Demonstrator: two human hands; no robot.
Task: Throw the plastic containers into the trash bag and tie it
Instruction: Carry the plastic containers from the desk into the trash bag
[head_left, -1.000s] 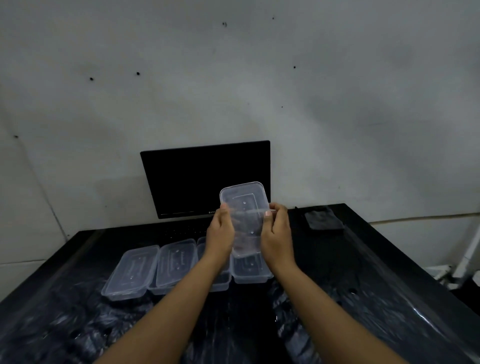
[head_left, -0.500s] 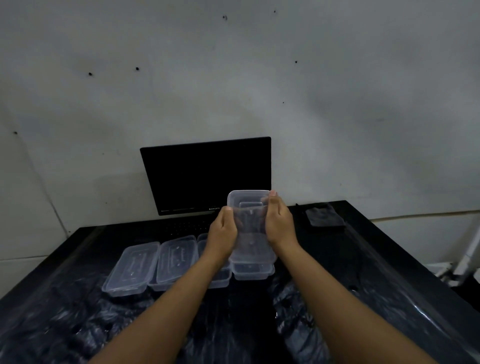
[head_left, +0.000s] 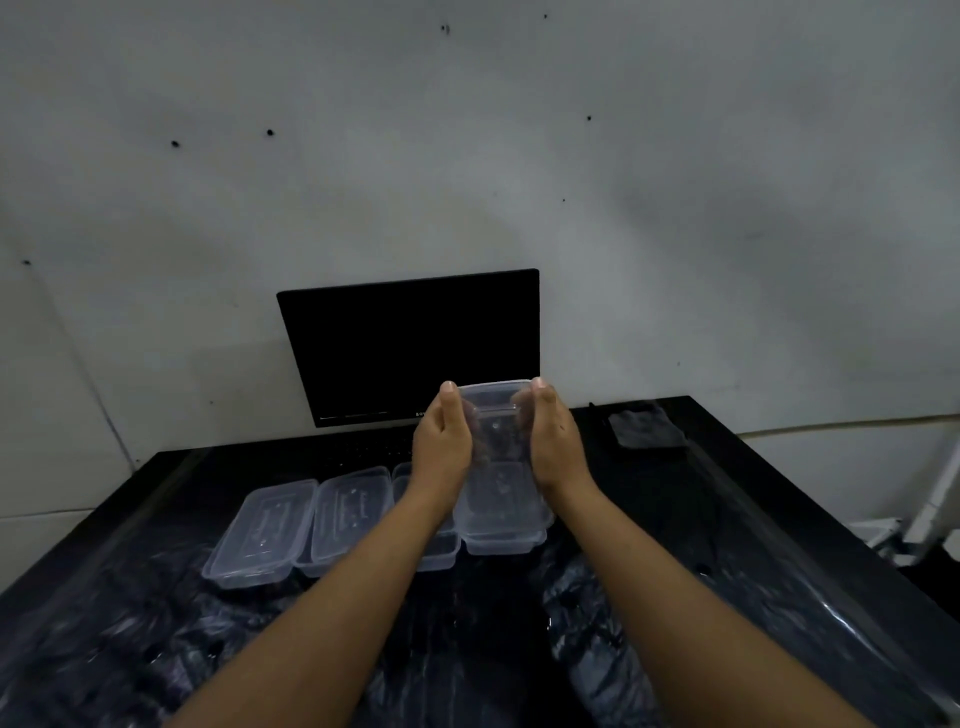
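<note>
Landmark: a black laptop (head_left: 410, 348) stands open against the grey wall (head_left: 675, 208) at the back of a black table (head_left: 727, 509); its screen is dark.
Held container: a clear plastic container (head_left: 498, 467) is raised in front of the laptop's lower right corner, its long axis running away from the person, its far end up at the level of the screen's lower edge.
Left hand: the left hand (head_left: 441, 441) grips the container's left long side, thumb tip up at the far rim, fingers curled in against the plastic.
Right hand: the right hand (head_left: 556, 441) grips the right long side in the same way, thumb up at the far corner, fingers wrapped under and showing blurred through the clear wall.
Container below: another clear container (head_left: 506, 543) lies on the table directly under the near end of the held one; whether the two touch cannot be told.
Row of containers: nearer the person than the laptop, and to the left of the hands, lie a leftmost container (head_left: 262, 535), a second container (head_left: 348, 514) touching its right side, and a third container (head_left: 431, 525) mostly hidden behind the left forearm.
Trash bag: a black trash bag (head_left: 156, 639) is spread crumpled and glossy over the near part of the table, in front of the row, far from the laptop.
Cloth: a dark folded cloth (head_left: 647, 428) lies on the table to the right of the laptop, near the wall.
</note>
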